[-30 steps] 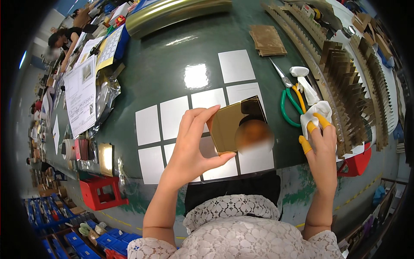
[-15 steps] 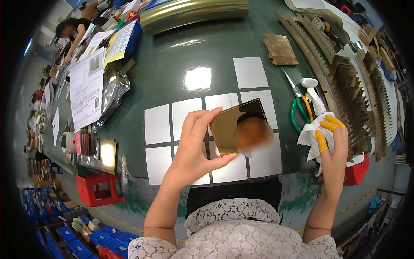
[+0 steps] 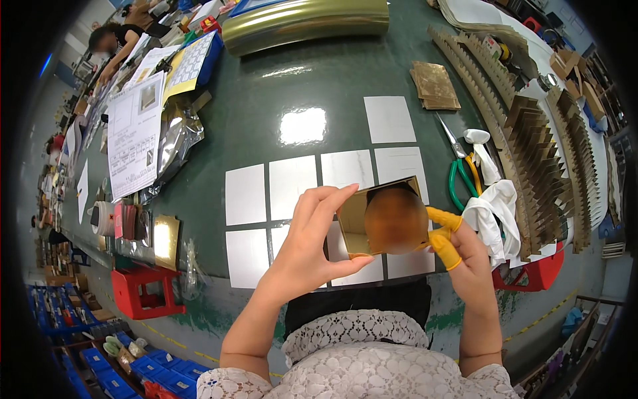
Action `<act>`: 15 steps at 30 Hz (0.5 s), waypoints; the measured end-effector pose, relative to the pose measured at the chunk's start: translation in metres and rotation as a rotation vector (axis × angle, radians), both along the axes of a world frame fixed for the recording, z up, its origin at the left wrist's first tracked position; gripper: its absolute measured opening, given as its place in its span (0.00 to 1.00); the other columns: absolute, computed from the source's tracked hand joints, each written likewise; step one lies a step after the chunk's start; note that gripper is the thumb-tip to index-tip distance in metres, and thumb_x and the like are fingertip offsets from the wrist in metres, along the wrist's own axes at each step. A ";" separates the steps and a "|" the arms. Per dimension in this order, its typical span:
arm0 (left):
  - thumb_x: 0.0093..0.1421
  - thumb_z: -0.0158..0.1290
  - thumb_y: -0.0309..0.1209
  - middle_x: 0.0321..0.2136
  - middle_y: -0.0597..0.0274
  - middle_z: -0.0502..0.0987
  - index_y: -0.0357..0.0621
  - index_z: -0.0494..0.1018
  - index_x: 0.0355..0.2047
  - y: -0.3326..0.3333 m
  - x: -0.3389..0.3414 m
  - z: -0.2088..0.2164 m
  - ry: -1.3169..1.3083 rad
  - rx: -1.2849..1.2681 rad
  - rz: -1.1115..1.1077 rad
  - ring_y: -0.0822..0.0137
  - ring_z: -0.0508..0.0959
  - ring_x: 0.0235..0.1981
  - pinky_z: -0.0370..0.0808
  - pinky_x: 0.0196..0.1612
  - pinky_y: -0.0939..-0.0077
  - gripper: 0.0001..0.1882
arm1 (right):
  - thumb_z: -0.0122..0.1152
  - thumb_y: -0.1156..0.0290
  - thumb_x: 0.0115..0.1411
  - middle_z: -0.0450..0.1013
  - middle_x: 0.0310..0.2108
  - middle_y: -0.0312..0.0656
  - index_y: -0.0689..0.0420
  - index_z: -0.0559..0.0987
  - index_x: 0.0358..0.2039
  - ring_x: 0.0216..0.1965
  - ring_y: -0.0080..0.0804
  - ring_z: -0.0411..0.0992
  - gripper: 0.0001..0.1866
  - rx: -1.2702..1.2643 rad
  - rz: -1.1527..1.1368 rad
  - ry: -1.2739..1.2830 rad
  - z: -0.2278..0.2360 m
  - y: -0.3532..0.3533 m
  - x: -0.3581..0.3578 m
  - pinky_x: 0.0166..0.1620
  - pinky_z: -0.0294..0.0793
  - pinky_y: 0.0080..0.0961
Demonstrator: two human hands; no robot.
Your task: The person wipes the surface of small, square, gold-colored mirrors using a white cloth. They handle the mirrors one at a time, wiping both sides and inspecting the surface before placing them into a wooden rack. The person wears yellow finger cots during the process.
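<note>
A square, mirror-like gold-brown plate [image 3: 355, 223] is held tilted above the near part of the table. Its left side is gripped between the fingers and thumb of my left hand [image 3: 302, 243]. At the opposite edge my right hand [image 3: 470, 256], with yellow finger cots on thumb and fingers, pinches the plate. Beneath and around it, several white square sheets [image 3: 292, 185] lie in rows, partly hidden by the plate and my hands. One more white sheet [image 3: 389, 120] lies farther out.
Right of the sheets lie a crumpled white cloth [image 3: 495, 216] and green-handled scissors [image 3: 458, 176]. Beyond stand slotted racks [image 3: 531, 146] and a stack of brownish plates [image 3: 435, 86]. A gold film roll [image 3: 306, 26] lies at the back, papers [image 3: 136, 133] at left. Red stools [image 3: 143, 292] flank the table.
My right hand has let go of the white cloth and moved left to the plate's right edge. The plate has shifted slightly nearer and to the right in my left hand.
</note>
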State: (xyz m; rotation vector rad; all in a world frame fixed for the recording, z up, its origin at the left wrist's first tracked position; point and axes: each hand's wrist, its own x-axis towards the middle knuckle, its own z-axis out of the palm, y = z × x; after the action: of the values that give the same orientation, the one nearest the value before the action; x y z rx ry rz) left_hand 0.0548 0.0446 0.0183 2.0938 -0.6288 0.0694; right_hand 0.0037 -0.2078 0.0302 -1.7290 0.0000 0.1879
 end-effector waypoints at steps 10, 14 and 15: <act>0.42 0.70 0.32 0.50 0.53 0.64 0.43 0.60 0.62 -0.011 -0.011 0.003 0.056 0.034 -0.028 0.54 0.66 0.52 0.67 0.54 0.64 0.47 | 0.54 0.75 0.64 0.77 0.41 0.40 0.62 0.72 0.54 0.40 0.23 0.74 0.18 -0.097 0.041 -0.054 0.003 -0.012 0.002 0.44 0.71 0.22; 0.41 0.71 0.31 0.48 0.53 0.64 0.42 0.61 0.60 -0.010 -0.013 0.003 0.007 0.041 0.013 0.54 0.67 0.51 0.68 0.53 0.65 0.46 | 0.61 0.78 0.55 0.73 0.37 0.46 0.61 0.74 0.42 0.40 0.44 0.71 0.13 -0.866 -0.285 -0.539 0.013 -0.039 0.043 0.44 0.69 0.34; 0.40 0.71 0.31 0.48 0.53 0.65 0.42 0.62 0.60 -0.009 -0.013 0.001 0.002 0.035 0.026 0.54 0.67 0.51 0.68 0.53 0.65 0.46 | 0.61 0.79 0.54 0.72 0.36 0.48 0.61 0.73 0.39 0.40 0.47 0.70 0.12 -1.067 -0.364 -0.587 0.016 -0.045 0.056 0.44 0.69 0.38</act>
State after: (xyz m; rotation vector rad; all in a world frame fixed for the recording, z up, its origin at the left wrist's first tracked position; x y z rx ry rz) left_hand 0.0415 0.0352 0.0194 2.1354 -0.6062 0.0715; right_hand 0.0598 -0.2531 0.0462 -2.7377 -0.0192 -0.7205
